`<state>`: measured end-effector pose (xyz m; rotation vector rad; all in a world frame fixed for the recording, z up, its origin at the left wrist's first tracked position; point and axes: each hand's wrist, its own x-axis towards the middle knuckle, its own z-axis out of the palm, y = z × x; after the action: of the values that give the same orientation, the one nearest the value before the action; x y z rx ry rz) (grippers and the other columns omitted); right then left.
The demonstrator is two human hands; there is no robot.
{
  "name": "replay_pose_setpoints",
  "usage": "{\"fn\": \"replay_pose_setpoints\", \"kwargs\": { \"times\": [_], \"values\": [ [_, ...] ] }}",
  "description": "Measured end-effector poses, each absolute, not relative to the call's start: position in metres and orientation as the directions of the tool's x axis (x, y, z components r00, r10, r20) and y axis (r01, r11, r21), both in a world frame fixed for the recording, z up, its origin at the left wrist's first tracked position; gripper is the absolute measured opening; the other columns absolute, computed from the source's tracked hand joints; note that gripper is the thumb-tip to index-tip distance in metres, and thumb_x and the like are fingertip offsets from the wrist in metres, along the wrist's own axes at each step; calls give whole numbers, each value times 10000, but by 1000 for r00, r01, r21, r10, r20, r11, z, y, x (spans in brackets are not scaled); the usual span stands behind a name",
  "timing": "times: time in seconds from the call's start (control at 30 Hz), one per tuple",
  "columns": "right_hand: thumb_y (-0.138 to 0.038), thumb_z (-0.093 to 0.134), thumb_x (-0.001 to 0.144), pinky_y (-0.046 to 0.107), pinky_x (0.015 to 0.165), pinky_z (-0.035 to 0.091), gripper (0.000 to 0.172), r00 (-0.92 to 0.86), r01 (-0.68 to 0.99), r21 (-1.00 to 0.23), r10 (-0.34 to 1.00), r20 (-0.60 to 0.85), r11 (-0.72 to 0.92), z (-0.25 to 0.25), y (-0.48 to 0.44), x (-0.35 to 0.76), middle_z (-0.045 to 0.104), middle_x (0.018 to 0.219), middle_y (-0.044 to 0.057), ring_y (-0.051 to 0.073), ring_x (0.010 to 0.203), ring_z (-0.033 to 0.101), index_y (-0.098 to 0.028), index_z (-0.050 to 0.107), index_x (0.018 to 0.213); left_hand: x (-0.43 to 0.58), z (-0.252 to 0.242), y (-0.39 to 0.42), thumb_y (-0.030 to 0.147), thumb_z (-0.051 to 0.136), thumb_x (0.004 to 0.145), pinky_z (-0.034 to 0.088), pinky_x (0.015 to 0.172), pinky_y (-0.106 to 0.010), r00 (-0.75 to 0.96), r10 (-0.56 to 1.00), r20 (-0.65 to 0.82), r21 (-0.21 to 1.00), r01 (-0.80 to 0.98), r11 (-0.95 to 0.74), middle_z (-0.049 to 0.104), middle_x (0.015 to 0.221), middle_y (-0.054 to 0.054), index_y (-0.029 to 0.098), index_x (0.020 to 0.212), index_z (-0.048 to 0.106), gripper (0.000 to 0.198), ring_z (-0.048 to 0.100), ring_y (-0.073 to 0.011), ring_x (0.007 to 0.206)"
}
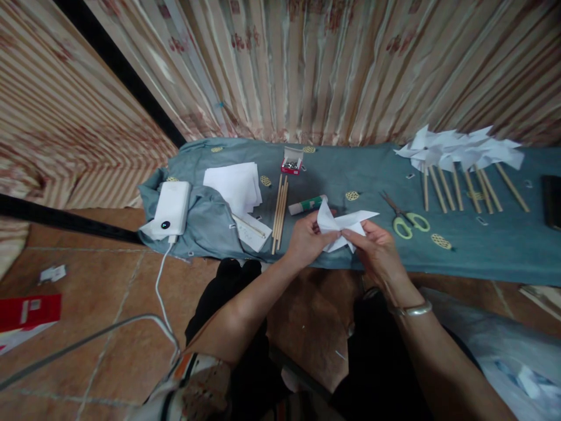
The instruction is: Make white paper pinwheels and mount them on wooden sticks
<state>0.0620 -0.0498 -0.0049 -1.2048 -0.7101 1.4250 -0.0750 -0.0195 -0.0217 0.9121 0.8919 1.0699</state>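
Both my hands hold a white folded paper shape [344,225] over the near edge of a blue-grey cloth [482,245]. My left hand [309,240] pinches its left flap, fingers closed on the paper. My right hand [377,251] pinches the lower middle of the same paper; a metal bangle sits on that wrist. Just beyond the paper lies a glue stick [307,204]. Green-handled scissors [405,221] lie to the right of my hands.
On the cloth: a stack of white paper squares [232,184], several wooden sticks [279,213], a small red box of pins [291,164], several finished paper pinwheels on sticks [460,158]. A white power bank [170,207] with a cable sits left. Curtain behind; tiled floor below.
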Motion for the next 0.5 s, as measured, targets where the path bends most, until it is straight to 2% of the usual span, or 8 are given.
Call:
{"fn": "replay_pose_setpoints", "kwargs": {
  "times": [0.3,0.5],
  "values": [
    [-338,892,543,272,625,534,347,88,-330,-906,946,-311,-267,-2,-45,57,764,732,-7,146,590,671,-223,725,825,-79,-20,-18,269,822,545,472,695,-256,226,958,-173,930,-283,235,668,776,7,143,1026,675,519,601,-140,705],
    [-322,879,565,275,627,547,341,85,-349,-901,949,-303,-257,2,-43,58,768,755,-6,155,612,687,-228,725,854,-75,-19,-14,293,833,509,458,673,-255,229,960,-159,921,-316,228,653,751,12,141,993,674,532,573,-129,669]
  ]
}}
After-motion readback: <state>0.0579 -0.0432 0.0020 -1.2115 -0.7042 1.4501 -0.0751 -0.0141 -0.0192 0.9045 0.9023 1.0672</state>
